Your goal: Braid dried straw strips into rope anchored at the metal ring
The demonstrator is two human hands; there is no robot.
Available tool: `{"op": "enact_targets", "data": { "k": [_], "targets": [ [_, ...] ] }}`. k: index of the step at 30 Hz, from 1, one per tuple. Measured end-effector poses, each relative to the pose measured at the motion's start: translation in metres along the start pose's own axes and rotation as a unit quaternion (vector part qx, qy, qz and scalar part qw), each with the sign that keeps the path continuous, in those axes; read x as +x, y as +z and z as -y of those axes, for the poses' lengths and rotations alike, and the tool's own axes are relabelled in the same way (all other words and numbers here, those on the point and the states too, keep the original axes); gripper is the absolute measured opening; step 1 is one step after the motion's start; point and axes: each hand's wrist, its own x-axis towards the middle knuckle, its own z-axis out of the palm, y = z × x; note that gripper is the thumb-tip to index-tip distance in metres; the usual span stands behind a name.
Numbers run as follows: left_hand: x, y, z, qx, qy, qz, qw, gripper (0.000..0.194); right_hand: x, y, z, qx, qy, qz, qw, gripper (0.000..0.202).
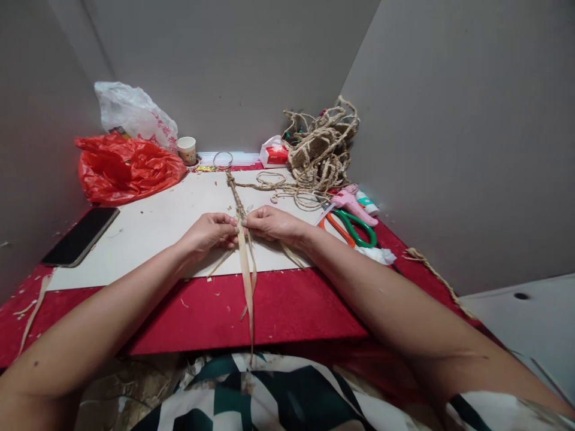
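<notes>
A braided straw cord (235,194) runs from near the back of the white board (179,203) toward me. Both my hands meet at its near end. My left hand (213,233) pinches the straw strands from the left, its fingertips closed on them. From the right, my right hand (272,224) pinches the same spot, its thumb and fingers pressed together. Loose flat straw strips (245,263) hang from between my hands over the front edge of the red cloth. My fingertips partly hide the join.
Red bag (130,167), white bag (132,114), paper cup (187,149) and phone (81,236) lie left. A tissue pack (275,153) and coiled rope (321,149) stand at the back right. Green-handled scissors (359,230), orange-handled scissors (339,228) and a pink tool (353,206) lie right.
</notes>
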Motion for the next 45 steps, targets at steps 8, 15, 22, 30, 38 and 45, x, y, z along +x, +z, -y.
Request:
{"op": "enact_targets", "data": {
  "k": [8,15,22,30,38,45],
  "targets": [
    [0.002,0.001,0.000,0.030,0.021,-0.032,0.999,0.008,-0.002,0.001,0.002,0.012,-0.006,-0.003,1.000,0.040],
    [0.002,0.000,0.008,0.185,0.140,-0.088,0.969,0.013,-0.004,0.005,0.004,-0.025,-0.001,-0.024,0.999,0.033],
    [-0.002,0.007,0.010,0.241,0.164,-0.076,0.954,0.008,-0.004,0.007,0.007,-0.050,0.003,-0.022,0.999,0.042],
    [0.000,0.004,0.004,0.163,0.117,-0.040,0.979,0.019,-0.003,0.005,0.005,-0.024,-0.004,-0.002,1.000,0.039],
    [0.001,0.004,0.001,0.097,0.046,-0.041,0.993,0.011,-0.001,0.001,0.001,0.025,-0.019,0.019,0.999,0.035],
    [0.003,0.006,0.001,0.111,0.051,-0.052,0.991,0.020,0.001,-0.001,-0.003,0.032,-0.038,0.034,0.998,0.035]
  ]
}}
